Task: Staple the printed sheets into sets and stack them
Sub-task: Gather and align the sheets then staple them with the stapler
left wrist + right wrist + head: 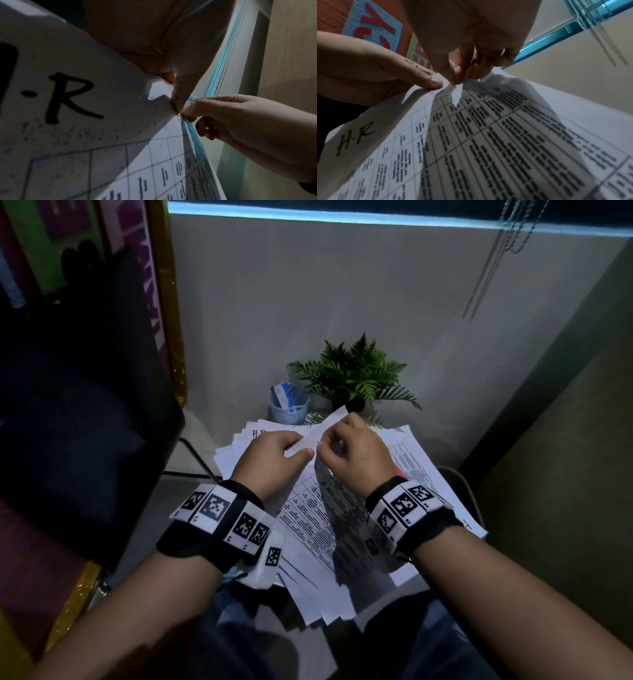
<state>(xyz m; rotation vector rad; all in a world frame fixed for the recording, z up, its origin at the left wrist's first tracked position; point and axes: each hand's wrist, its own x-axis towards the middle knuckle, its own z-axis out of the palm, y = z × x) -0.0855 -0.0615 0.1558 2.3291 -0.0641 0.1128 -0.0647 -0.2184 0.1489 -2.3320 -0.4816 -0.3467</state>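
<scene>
A set of printed sheets (318, 518) with a table and a handwritten "H-R" is lifted by its top corner above a spread pile of sheets (421, 460). My left hand (298, 448) pinches that corner between thumb and fingers, and the left thumb (178, 94) lies on the marked sheet (68, 108). My right hand (325, 445) pinches the same corner right beside it, fingertips (458, 77) bunched on the paper edge. The table sheet (488, 135) hangs down toward me. No stapler is in view.
A potted fern (352, 378) and a blue cup (289, 409) holding cards stand behind the pile, against the wall. A black chair back (85, 405) fills the left. Something red (399, 470) peeks from under the sheets. Blind cords (507, 244) hang at top right.
</scene>
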